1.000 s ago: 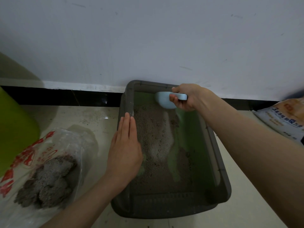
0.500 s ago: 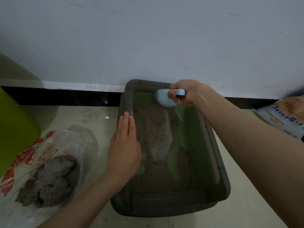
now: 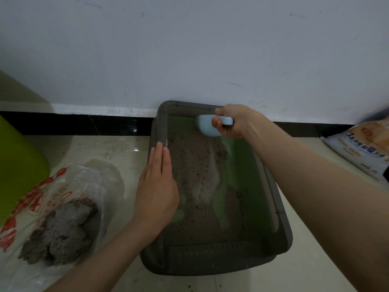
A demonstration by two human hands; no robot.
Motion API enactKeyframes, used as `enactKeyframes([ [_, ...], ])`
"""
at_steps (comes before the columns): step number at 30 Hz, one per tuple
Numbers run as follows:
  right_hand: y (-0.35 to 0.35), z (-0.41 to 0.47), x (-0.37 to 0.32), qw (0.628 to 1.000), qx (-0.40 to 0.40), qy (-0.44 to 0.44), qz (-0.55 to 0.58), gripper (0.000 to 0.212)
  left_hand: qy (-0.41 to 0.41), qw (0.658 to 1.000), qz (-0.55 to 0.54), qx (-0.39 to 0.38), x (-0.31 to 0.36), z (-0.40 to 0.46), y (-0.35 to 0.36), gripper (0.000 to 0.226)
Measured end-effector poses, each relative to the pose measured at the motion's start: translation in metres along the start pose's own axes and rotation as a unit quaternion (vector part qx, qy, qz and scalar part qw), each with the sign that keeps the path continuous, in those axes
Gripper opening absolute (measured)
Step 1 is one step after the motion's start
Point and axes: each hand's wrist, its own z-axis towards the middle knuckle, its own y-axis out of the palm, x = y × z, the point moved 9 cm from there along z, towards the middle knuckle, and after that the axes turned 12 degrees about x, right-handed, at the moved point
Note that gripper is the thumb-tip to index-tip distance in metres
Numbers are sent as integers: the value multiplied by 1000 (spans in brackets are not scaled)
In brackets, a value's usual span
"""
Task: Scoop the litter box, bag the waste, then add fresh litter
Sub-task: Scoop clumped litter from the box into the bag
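Observation:
A dark grey litter box [image 3: 282, 234] with a green floor stands against the wall, with grey litter [image 3: 195, 169] spread over its left and middle. My right hand [image 3: 233, 121] grips the handle of a light blue scoop [image 3: 205, 126] at the box's far end, bowl pointing left just above the litter. My left hand [image 3: 156, 186] rests flat with straight fingers on the box's left rim. A clear plastic bag [image 3: 52, 197] with red print lies on the floor to the left, holding grey clumped waste [image 3: 61, 228].
A printed bag of fresh litter [image 3: 362, 148] lies at the right edge on the tiled floor. A lime green object [image 3: 16, 171] stands at the far left. White wall with a black skirting runs right behind the box.
My right hand has shifted the scoop slightly toward the far wall of the box. My left hand stays flat on the left rim.

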Motion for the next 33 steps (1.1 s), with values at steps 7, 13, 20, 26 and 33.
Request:
enactKeyframes([
  [7,-19,1,64,991,34,-129,-19,25,-3,1000,9,-22,1,0,0,62],
  [13,-18,10,119,992,-6,-128,-8,23,-14,1000,7,-21,2,1,-3,62],
  [20,-21,13,140,993,-39,-107,38,18,-17,1000,12,-18,1,1,-1,62],
  [26,-37,-13,137,988,-49,-143,26,16,-23,999,17,-22,2,0,-2,62],
  [33,-47,-79,105,975,-54,-210,-57,14,-37,998,-24,-40,-1,2,-10,57],
])
